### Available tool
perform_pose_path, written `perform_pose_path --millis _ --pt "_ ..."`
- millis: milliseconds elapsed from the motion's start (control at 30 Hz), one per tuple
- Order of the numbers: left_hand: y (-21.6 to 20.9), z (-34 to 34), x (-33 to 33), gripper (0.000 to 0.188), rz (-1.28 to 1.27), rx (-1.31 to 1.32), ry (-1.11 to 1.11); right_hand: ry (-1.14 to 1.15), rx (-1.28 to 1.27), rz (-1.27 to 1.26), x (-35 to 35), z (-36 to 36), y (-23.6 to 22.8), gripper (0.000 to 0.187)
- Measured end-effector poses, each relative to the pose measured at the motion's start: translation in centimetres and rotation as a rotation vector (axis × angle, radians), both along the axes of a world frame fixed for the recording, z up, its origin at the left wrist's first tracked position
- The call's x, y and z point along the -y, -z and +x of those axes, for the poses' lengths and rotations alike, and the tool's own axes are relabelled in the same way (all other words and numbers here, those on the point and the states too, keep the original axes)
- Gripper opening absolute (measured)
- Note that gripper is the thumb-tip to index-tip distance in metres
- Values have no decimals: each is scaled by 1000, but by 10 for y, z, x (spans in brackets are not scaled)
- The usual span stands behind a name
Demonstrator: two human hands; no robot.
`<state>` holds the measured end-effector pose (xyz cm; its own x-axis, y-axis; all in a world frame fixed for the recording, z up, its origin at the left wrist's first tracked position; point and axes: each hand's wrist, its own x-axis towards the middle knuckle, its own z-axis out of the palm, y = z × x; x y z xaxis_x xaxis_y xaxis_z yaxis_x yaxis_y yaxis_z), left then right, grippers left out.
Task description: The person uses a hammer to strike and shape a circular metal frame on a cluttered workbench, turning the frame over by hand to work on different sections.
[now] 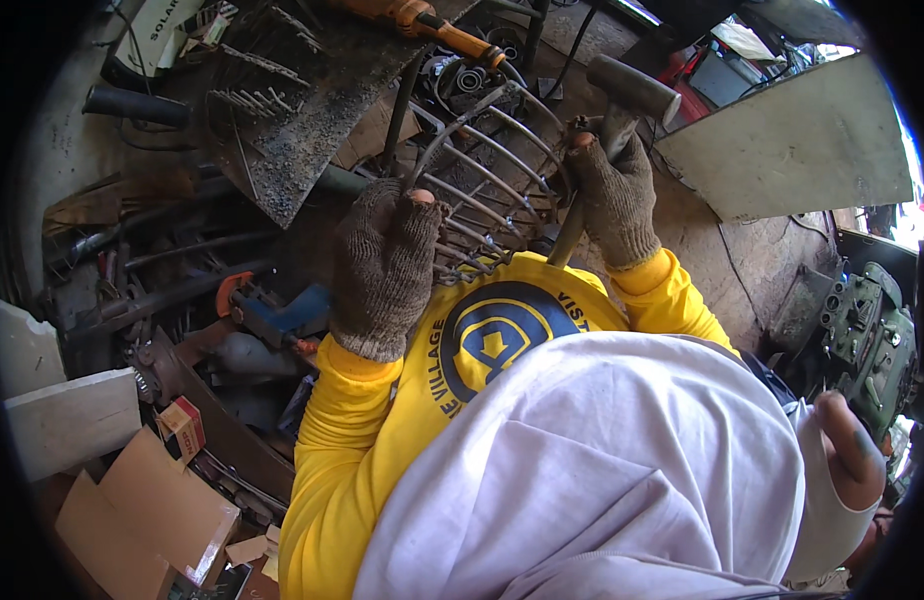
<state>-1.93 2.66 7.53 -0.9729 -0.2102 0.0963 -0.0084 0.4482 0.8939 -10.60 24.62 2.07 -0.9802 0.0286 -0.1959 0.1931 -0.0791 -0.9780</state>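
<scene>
My left hand (384, 262), in a brown knit glove with bare fingertips, is closed on the rim of a curved metal rack (499, 172) made of bent bars. The rack leans in front of my yellow shirt. My right hand (616, 195), gloved the same way, is wrapped round the handle of a hammer (634, 88) close under its heavy, blunt steel head. The handle runs down behind the hand toward my shirt. The right thumb lies beside the rack's far edge; whether it also presses on the rack I cannot tell.
A grimy metal table (300, 150) with rods on it stands ahead left, with an orange power tool (422, 22) at its far edge. Scrap metal and a cardboard box (147, 505) lie left. A pale panel (797, 140), a greasy engine part (862, 320) and another person's arm (850, 450) are right.
</scene>
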Motion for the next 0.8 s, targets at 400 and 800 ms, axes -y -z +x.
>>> perform_pose_path --millis 400,800 --pt "-11 -2 -3 33 -74 50 -2 -21 33 50 0 3 -1 37" --pt "-22 -15 -5 34 126 140 -28 -102 19 95 4 -6 -3 36"
